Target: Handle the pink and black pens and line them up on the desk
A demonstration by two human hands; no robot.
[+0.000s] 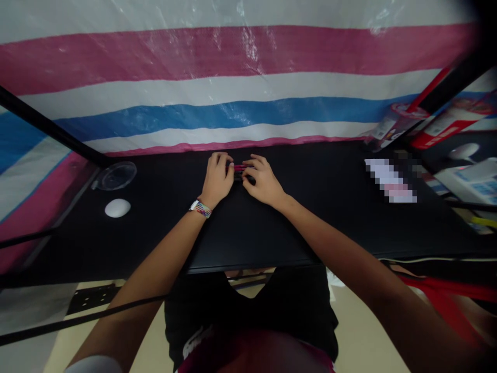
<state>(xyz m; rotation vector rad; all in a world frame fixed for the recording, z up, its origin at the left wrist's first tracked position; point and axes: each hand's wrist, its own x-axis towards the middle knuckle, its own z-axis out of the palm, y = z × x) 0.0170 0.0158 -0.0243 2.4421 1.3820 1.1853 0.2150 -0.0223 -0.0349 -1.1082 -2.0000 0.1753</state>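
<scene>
Near the back of the black table [287, 228], my left hand [217, 178] and my right hand [264, 181] face each other. Between their fingertips lies a small, slim pink-red and dark thing [238, 168]; fingers cover most of it, so its kind does not show. My left fingers are curled onto its left end, thumb toward the middle. From the other side, my right fingers bend over its right end, with the thumb tucked below. A colourful woven band with a white case circles my left wrist.
At left lie a clear round lid or shallow dish [116, 176] and a smooth white rounded object [117, 207]. At right stand a clear cup [396, 124] with a red straw and a red-and-white cup [446, 124], near blurred-out paper [391, 181]. Black poles and a striped sheet [240, 111] surround the table.
</scene>
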